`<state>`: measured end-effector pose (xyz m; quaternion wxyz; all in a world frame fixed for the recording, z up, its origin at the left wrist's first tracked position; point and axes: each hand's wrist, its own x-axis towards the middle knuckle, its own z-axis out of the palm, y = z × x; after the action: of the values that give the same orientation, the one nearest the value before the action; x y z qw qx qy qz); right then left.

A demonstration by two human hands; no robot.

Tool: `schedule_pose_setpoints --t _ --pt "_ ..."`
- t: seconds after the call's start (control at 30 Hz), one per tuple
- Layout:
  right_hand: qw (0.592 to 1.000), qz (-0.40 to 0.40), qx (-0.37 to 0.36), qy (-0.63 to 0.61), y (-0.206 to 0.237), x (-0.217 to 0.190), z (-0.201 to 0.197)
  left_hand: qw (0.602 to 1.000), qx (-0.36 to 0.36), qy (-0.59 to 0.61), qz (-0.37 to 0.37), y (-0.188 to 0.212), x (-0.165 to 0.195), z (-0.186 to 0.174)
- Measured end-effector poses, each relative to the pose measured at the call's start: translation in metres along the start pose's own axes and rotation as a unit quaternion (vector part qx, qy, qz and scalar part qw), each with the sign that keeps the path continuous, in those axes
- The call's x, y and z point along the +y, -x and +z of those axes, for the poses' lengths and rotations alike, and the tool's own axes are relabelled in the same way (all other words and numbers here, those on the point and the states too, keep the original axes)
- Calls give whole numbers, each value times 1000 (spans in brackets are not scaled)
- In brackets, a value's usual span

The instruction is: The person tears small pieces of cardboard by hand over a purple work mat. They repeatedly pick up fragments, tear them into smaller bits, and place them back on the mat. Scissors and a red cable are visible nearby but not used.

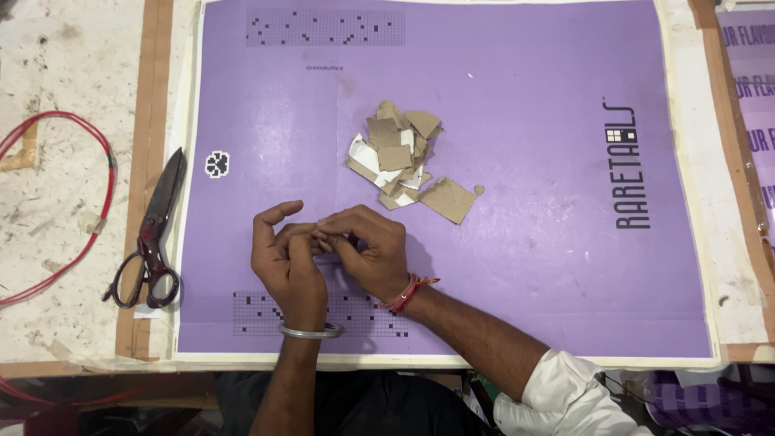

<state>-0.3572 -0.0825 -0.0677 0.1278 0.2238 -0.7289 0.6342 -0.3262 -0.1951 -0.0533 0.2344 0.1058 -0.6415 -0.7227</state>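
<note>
My left hand (pixel 284 257) and my right hand (pixel 367 246) meet over the lower middle of a purple printed mat (pixel 525 161). Their fingertips pinch together around something small that the fingers hide; I cannot tell what it is. A metal bangle circles my left wrist and a red thread band my right wrist. Just beyond the hands lies a pile of brown and white cardboard scraps (pixel 400 153), with one larger brown piece (pixel 448 199) at its near right edge.
Dark scissors (pixel 153 234) lie shut at the mat's left border on a wooden strip. A red wire (pixel 101 194) loops over the rough white tabletop at far left. Another purple sheet (pixel 755 89) shows at the right edge.
</note>
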Motion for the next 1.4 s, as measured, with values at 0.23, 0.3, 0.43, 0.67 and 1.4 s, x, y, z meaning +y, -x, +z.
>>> schedule_pose_setpoints --t 0.23,0.3,0.43,0.67,1.4 --pt "999 32 3 -13 1 -1 -1 999 -29 10 19 3 -2 -1" --pt "999 34 2 -2 1 -2 -2 999 -29 -11 18 4 0 0" --pt "1000 27 0 -7 -1 -4 -3 999 -25 -30 9 3 4 3" --pt "1000 -2 -11 1 0 -4 -2 999 -12 -36 11 0 4 3" --pt "1000 17 -12 7 -2 -5 -1 999 1 -40 6 3 2 2"
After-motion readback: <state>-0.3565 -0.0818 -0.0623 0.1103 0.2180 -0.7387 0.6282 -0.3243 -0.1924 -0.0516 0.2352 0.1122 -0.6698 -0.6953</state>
